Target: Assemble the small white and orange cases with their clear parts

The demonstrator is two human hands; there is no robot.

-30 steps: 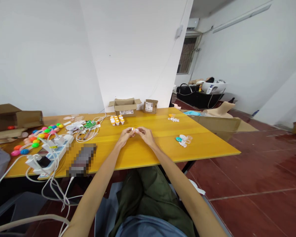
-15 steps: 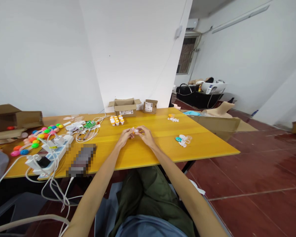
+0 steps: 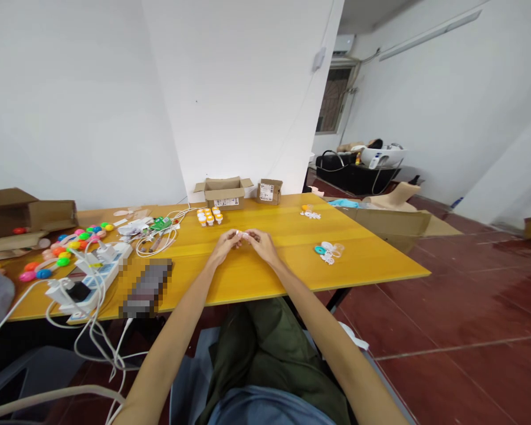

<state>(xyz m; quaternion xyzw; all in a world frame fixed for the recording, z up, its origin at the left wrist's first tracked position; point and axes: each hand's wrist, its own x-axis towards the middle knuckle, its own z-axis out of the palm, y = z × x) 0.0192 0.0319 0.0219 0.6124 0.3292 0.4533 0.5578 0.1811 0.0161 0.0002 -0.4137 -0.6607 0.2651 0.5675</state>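
Over the middle of the yellow wooden table (image 3: 230, 277), my left hand (image 3: 226, 245) and my right hand (image 3: 261, 245) meet fingertip to fingertip. Both are closed on a small white plastic piece (image 3: 245, 236), mostly hidden by the fingers; its exact kind is too small to make out. Beyond my left hand stands a cluster of small white jars with yellow-orange lids (image 3: 209, 216). To the right of my right hand lie a teal ring (image 3: 320, 250), a clear cup (image 3: 338, 249) and white plastic parts (image 3: 327, 258). Farther back are more white pieces (image 3: 310, 215) with orange ones.
A white power strip (image 3: 110, 268) with tangled cables and a blurred dark phone-like slab (image 3: 148, 287) lie to the left. Colourful balls (image 3: 63, 258) sit beyond them. An open cardboard box (image 3: 224, 192) and a smaller box (image 3: 269, 192) stand against the wall.
The fingers of both hands have closed further over the small white piece, which shows less now. My right fingertips have shifted slightly. The things on the table stay where they were.
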